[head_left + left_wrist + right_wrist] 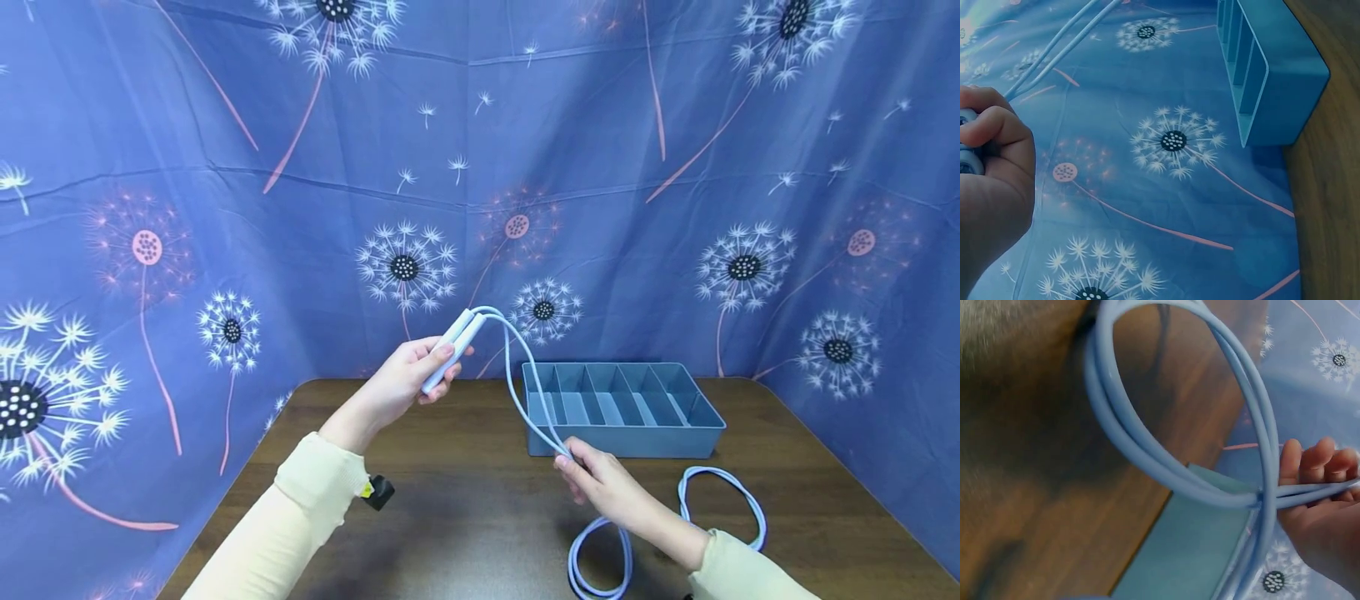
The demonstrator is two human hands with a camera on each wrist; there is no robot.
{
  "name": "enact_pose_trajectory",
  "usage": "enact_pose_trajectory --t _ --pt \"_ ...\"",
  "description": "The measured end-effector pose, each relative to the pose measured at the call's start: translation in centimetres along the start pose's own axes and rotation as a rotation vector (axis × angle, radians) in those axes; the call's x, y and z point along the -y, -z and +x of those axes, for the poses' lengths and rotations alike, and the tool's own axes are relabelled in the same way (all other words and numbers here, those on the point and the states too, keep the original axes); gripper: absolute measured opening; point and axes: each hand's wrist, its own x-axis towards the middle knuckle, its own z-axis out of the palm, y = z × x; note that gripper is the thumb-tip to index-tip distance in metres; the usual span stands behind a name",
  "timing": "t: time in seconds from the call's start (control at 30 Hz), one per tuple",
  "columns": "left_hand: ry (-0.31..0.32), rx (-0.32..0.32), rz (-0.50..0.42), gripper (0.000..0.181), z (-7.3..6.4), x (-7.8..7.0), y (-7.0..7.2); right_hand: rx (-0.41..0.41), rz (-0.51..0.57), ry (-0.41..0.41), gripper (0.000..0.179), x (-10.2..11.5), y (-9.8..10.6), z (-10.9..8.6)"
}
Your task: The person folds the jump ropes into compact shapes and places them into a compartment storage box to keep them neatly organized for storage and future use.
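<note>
My left hand (408,375) grips both pale blue handles (454,350) of a jump rope side by side, raised above the table. From the handle tips the doubled blue cord (525,408) arcs down to my right hand (600,479), which pinches it between thumb and fingers. Beyond that hand the rope hangs in a loop (573,558), and another loop (757,508) shows past the right wrist. In the left wrist view the handle ends (969,159) poke out of the curled fingers. The right wrist view has the cord (1310,495) crossing the palm, with a large loop beside it.
A grey-blue box (622,442) with several compartments stands at the back right of the brown wooden table (450,517), just behind my right hand. Blue dandelion-print cloth (480,150) hangs behind and on both sides. A small black object (378,492) sits at my left cuff.
</note>
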Motion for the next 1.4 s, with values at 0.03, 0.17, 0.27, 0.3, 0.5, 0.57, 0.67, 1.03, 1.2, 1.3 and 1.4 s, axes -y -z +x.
enact_pose_trajectory --t 0.03,0.17,0.27,0.3,0.5,0.57,0.67,1.03,1.2,1.3,1.4 --pt "0.003 -0.007 -0.001 0.037 0.0 0.1 0.1 -0.01 -0.049 -0.002 0.016 0.2 0.1 0.0" --pt "0.021 -0.023 0.002 0.035 -0.1 0.6 0.2 -0.052 -0.277 0.042 0.016 0.8 0.7 -0.2" --pt "0.027 -0.039 0.023 0.035 -0.1 0.7 0.3 -0.079 -0.468 0.103 0.019 1.4 1.1 -0.2" --pt "0.028 -0.043 0.029 0.035 -0.1 0.7 0.3 -0.082 -0.526 0.122 0.021 1.7 1.3 -0.2" --pt "0.03 -0.042 0.091 0.039 -0.2 0.6 0.2 -0.111 -0.811 0.287 0.026 2.7 2.4 0.1" --pt "0.036 -0.045 0.122 0.04 -0.2 0.7 0.1 -0.117 -0.855 0.352 0.027 3.0 2.8 0.2" --pt "0.044 -0.049 0.162 0.039 0.0 0.9 -0.1 -0.118 -0.9 0.444 0.028 3.5 3.2 0.4" --pt "0.015 -0.039 0.268 0.031 0.1 0.9 -1.2 -0.053 -1.034 0.652 0.022 5.6 5.1 1.2" --pt "0.022 -0.074 0.23 0.032 0.3 0.5 -1.6 0.033 -1.063 0.523 0.021 6.0 5.1 1.1" --pt "0.028 -0.113 0.18 0.034 0.4 0.2 -1.8 0.067 -1.047 0.46 0.023 6.0 4.7 0.8" --pt "0.032 -0.154 0.102 0.035 0.5 -0.1 -1.9 0.069 -1.05 0.455 0.025 5.9 4.2 0.7"
